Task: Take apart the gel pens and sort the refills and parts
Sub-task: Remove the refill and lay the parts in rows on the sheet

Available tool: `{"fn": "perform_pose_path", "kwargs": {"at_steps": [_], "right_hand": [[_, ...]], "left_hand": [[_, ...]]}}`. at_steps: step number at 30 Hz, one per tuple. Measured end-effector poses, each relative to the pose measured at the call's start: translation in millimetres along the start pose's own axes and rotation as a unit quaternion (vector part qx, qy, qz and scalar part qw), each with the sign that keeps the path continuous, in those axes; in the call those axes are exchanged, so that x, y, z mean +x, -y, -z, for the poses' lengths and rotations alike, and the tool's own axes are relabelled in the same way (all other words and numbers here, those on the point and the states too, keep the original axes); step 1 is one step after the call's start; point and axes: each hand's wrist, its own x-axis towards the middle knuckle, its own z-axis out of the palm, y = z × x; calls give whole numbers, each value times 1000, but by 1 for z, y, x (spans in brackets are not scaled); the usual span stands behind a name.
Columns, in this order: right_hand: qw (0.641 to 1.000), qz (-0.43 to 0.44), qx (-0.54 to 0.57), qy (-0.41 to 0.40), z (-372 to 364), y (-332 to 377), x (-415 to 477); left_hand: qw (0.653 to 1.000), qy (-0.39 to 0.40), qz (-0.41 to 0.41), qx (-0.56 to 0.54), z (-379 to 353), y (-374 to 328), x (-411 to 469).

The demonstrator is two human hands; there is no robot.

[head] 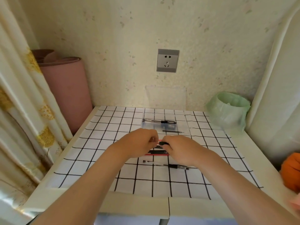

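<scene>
My left hand [140,143] and my right hand [181,150] meet over the middle of the checked cloth, both pinching one gel pen [160,142] with a red part and a black end showing between them. Just below the hands lies a small pile of black and red refills [158,152]. Nearer to me lies a clear gel pen with a black grip [167,165]. A clear plastic box [159,123] at the back holds another black pen. A single thin black refill [172,131] lies in front of that box.
The white checked cloth [97,159] covers a small white table set against the wall. A green bag-lined bin [228,109] stands at the back right, a pink rolled mat [68,88] at the back left, a curtain at the left, an orange object [290,171] at the right edge.
</scene>
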Motion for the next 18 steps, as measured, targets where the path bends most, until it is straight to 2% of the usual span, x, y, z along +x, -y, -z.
{"fn": "perform_pose_path", "kwargs": {"at_steps": [4, 11, 18], "right_hand": [[1000, 3, 10, 3, -3, 1, 3], [999, 26, -2, -38, -6, 7, 2], [996, 45, -56, -48, -5, 9, 2]], "left_hand": [[1000, 13, -4, -29, 2, -2, -2], [999, 30, -12, -29, 1, -3, -3], [998, 35, -15, -47, 5, 0, -5]]}}
